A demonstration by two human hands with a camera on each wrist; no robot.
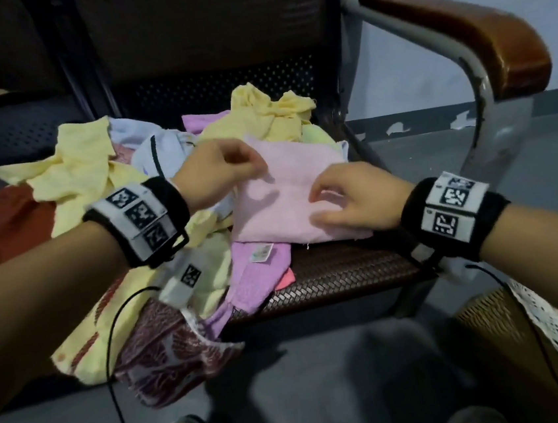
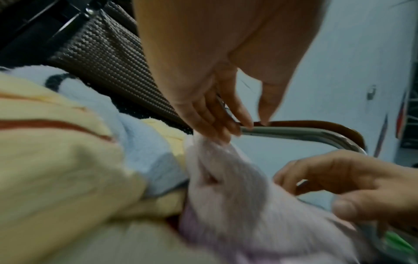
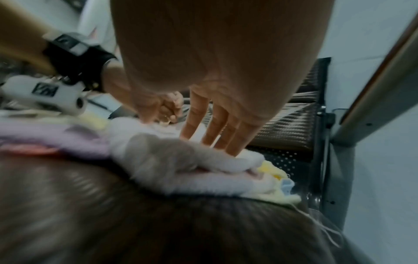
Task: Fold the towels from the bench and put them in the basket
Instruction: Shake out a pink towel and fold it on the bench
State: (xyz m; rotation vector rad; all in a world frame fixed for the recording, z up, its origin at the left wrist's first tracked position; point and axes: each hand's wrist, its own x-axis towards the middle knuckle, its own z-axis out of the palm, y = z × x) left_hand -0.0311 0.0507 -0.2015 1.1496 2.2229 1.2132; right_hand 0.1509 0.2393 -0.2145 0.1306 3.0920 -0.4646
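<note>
A pale pink towel (image 1: 289,196) lies folded into a rectangle on top of the towel pile on the woven bench seat (image 1: 339,274). My left hand (image 1: 228,171) hovers at its back left edge with loosely bent fingers; in the left wrist view those fingertips (image 2: 217,135) touch the pink towel (image 2: 237,196), the thumb apart. My right hand (image 1: 345,197) rests on the towel's right half. In the right wrist view its straight fingers (image 3: 217,132) press down on the pink towel (image 3: 181,160). The wicker basket (image 1: 488,320) with a white lace lining stands on the floor at the lower right.
Several loose towels surround the pink one: yellow (image 1: 73,164), light blue (image 1: 160,144), purple (image 1: 260,272), and a maroon patterned one (image 1: 168,354) hanging off the seat's front. A brown padded armrest (image 1: 480,42) on a metal frame rises on the right. Grey floor lies below.
</note>
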